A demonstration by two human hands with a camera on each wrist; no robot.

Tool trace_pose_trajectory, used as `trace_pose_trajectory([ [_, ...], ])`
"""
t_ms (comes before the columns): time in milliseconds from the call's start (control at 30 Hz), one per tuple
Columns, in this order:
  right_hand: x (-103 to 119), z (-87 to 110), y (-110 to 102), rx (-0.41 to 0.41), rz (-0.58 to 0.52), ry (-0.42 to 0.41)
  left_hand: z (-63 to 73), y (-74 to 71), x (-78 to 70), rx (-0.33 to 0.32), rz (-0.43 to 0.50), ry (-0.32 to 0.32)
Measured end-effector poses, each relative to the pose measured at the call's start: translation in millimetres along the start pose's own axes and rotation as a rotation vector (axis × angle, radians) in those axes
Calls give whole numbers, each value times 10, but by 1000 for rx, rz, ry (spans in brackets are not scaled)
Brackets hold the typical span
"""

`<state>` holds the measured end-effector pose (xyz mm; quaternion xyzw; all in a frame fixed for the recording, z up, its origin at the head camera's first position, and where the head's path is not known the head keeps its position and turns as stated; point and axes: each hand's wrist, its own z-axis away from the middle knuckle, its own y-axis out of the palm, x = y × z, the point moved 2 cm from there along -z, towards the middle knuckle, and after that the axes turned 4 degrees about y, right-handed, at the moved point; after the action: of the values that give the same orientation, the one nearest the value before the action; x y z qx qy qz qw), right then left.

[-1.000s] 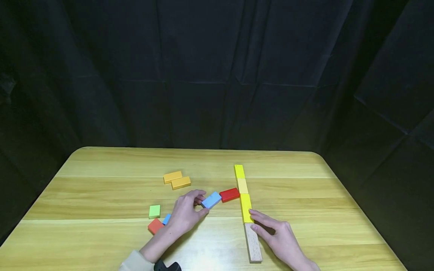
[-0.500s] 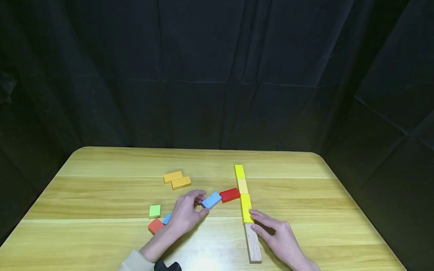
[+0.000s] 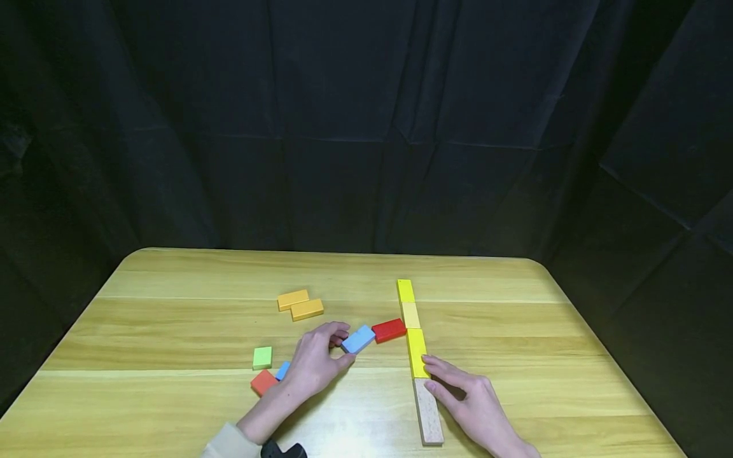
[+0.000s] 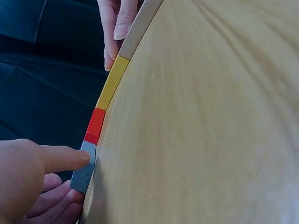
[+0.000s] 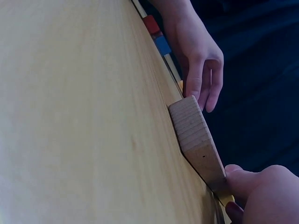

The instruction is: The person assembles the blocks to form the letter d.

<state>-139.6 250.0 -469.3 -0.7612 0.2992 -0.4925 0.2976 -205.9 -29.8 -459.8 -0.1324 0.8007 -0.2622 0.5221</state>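
Observation:
In the head view my left hand (image 3: pixel 317 358) pinches a light blue block (image 3: pixel 358 340) lying flat, thumb on its near side and fingers at its left end; the left wrist view shows the thumb (image 4: pixel 65 157) against it. A red block (image 3: pixel 389 330) follows on its right and meets a line of blocks: a yellow block (image 3: pixel 404 290), a pale yellow block (image 3: pixel 410 315), a longer yellow block (image 3: pixel 417 352) and a pale wooden block (image 3: pixel 427 412). My right hand (image 3: pixel 480 404) rests along that line's right side, fingertips by the longer yellow block and thumb by the wooden one.
Two orange blocks (image 3: pixel 307 309) lie touching at the back left. Nearer, left of my left forearm, are a green block (image 3: pixel 262 357), an orange-red block (image 3: pixel 264 382) and a blue block (image 3: pixel 283 370) partly hidden. Dark curtains (image 3: pixel 343 127) hang behind the wooden table (image 3: pixel 143 318).

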Motion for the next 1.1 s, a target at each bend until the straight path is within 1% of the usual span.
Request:
trace_pose_trajectory([
  [167,-3,0,2,10,-12,0,0,-3,1,16,4,-11],
  [400,-4,-2,-4,22,-28,8,6,-4,-6,17,-21,5],
  [600,-5,-3,-3,28,-39,2,2,-11,-9,22,-33,-11],
  [833,-6,1,-5,27,-43,2,-5,-18,0,24,-14,8],
  [967,-3,0,-3,27,-38,9,-17,-69,9,11,-7,-2],
  [1100,-7,-3,-1,28,-43,16,-53,-180,32,-28,-23,-36],
])
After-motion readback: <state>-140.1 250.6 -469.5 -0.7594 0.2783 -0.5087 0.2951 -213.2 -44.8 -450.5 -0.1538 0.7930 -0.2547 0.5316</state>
